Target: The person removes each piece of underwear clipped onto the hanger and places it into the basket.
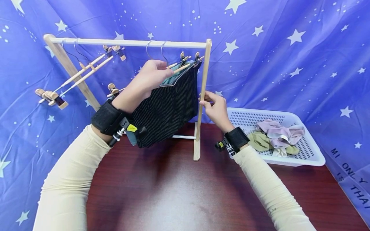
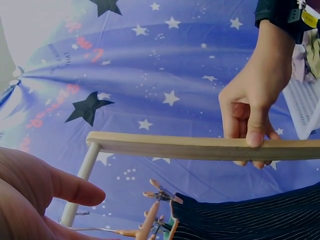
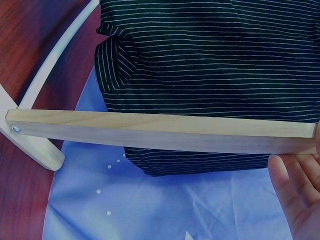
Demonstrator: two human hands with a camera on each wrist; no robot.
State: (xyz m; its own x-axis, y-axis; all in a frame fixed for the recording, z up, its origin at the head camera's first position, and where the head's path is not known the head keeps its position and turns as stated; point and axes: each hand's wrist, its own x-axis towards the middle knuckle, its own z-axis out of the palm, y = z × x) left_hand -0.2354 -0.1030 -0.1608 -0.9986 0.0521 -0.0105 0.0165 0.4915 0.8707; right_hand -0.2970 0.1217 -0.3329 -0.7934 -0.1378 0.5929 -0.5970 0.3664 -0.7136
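In the head view, my left hand (image 1: 153,75) grips a clip hanger (image 1: 181,68) near its hook, high under the rail of a small wooden clothes rack. From that hanger falls a black garment with thin white stripes (image 1: 170,109). A teal garment (image 1: 131,138) hangs behind it on a second hanger and is mostly hidden. My right hand (image 1: 215,107) pinches the rack's right post (image 1: 203,86) at mid height, thumb in front. The left wrist view shows that thumb and the fingers around the post (image 2: 200,148). Beside the post, striped cloth (image 3: 210,65) fills the right wrist view.
Two bare clip hangers (image 1: 83,75) hang at the rail's left end. A white perforated basket (image 1: 312,154) holding crumpled mauve and olive cloths (image 1: 277,134) stands right of the rack on the dark red-brown table (image 1: 179,192). A blue star-patterned curtain (image 1: 260,64) surrounds the back and sides.
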